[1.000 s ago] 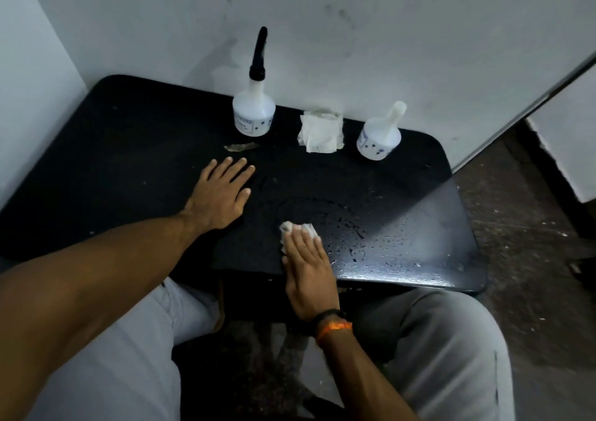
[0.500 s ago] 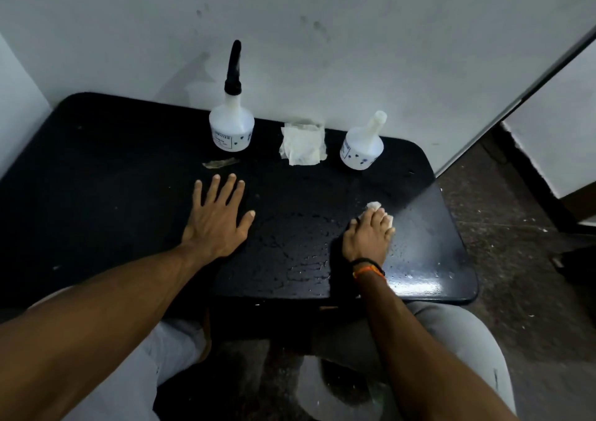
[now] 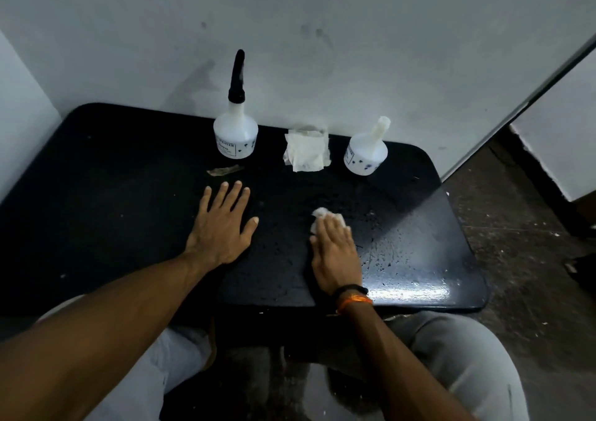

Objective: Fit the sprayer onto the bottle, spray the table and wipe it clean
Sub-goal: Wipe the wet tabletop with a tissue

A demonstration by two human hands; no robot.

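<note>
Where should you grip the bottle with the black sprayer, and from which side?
Grip the bottle by its narrow white neck under the black sprayer, coming from the front: it stands upright against the wall, and fingers wrap the neck more easily than the wide body.

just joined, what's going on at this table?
A person is wiping a wet black table. The right hand presses a crumpled white tissue flat on the droplets; the left hand rests flat on the tabletop. At the back stand a bottle with a black sprayer fitted, a folded stack of tissues and a second bottle without a sprayer. Droplets remain on the right side.
</note>
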